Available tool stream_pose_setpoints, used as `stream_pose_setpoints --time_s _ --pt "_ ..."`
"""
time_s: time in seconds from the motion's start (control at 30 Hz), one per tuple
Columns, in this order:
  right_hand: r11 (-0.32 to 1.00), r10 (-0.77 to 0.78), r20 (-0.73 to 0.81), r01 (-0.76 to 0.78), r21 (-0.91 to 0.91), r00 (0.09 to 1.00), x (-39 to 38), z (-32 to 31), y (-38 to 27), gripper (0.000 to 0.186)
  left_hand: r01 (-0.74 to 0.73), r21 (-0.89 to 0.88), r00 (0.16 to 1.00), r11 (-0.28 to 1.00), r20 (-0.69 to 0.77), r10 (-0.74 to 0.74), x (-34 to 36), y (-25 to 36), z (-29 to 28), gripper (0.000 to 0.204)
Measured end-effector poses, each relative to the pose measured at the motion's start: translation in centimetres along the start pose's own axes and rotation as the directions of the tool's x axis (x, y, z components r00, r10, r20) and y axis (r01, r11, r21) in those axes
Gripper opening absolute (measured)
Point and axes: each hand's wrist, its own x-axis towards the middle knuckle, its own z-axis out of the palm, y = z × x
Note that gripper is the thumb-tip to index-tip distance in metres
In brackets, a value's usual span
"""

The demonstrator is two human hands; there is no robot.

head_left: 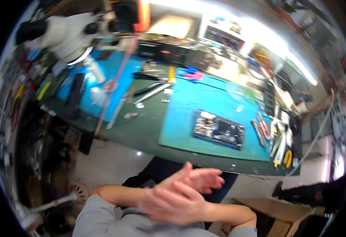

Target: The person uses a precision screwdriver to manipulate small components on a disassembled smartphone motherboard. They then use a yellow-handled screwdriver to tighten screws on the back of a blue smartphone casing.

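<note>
Both bare hands are together above my lap, in front of the bench's near edge. My left hand (206,178) lies behind, its fingers stretched out to the right and nothing seen in it. Across it lies my right hand (173,205), palm against the left, fingers reaching left and smeared by motion. Nearest to them on the bench is an opened phone (219,129) with its circuit board and black inner parts showing. It rests on a blue work mat (177,134), apart from both hands.
Tweezers (153,94) and small parts lie left of the mat. Pliers (287,158) and several hand tools crowd its right side. A microscope (68,37) stands at the far left. A wooden stool (273,209) and another person's dark-clothed leg (299,194) are at lower right.
</note>
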Motion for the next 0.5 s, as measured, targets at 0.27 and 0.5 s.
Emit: stream_pose_setpoints --time_s 0.27,0.5 --pt "0.877 0.266 0.239 -0.337 0.342 0.934 0.4 10.5 -5.0 0.062 -0.663 0.164 0.729 0.73 -0.081 0.68 -20.8 5.8 -2.6 0.051" --pt "0.855 0.307 0.555 -0.48 0.197 0.773 -1.9 15.5 -6.1 0.066 -0.48 0.673 -0.248 0.562 -0.719 0.649 -41.5 -3.9 -23.9 0.053"
